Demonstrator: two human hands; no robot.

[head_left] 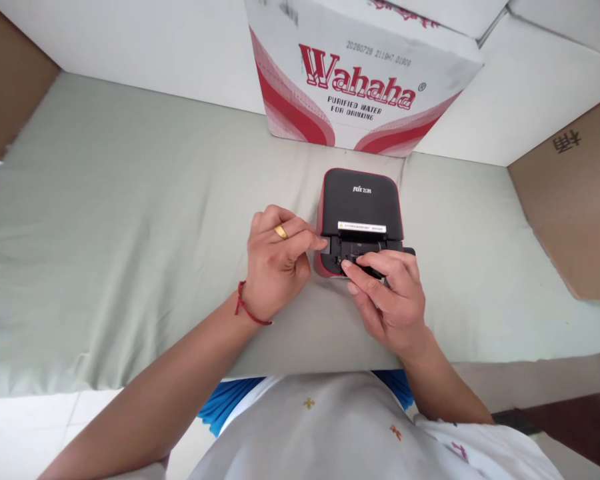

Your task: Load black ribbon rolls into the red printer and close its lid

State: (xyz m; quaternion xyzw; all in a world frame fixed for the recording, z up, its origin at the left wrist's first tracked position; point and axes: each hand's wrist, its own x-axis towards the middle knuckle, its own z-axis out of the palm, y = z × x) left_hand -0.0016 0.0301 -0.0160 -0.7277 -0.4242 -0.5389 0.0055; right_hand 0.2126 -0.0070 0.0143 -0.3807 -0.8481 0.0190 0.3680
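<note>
A small black machine (363, 200) with red sides and a white label strip across its lid sits on the green cloth. Along its front, a recess with small dark parts (359, 249) shows below the lid. At its left edge is my left hand (283, 257), index fingertip against a small grey piece (326, 245), the other fingers curled; anything between them is hidden. My right hand (393, 293) reaches over the front recess, index and middle fingertips on the dark parts and the thumb just below. What those fingers hold is covered by the hand.
A white and red Wahaha water carton (355, 87) stands behind the machine, near white boxes (165, 47). Brown cardboard (575, 193) rises at the right, and another brown panel (10, 73) at the left. The green cloth (130, 220) ends at a front edge by my body.
</note>
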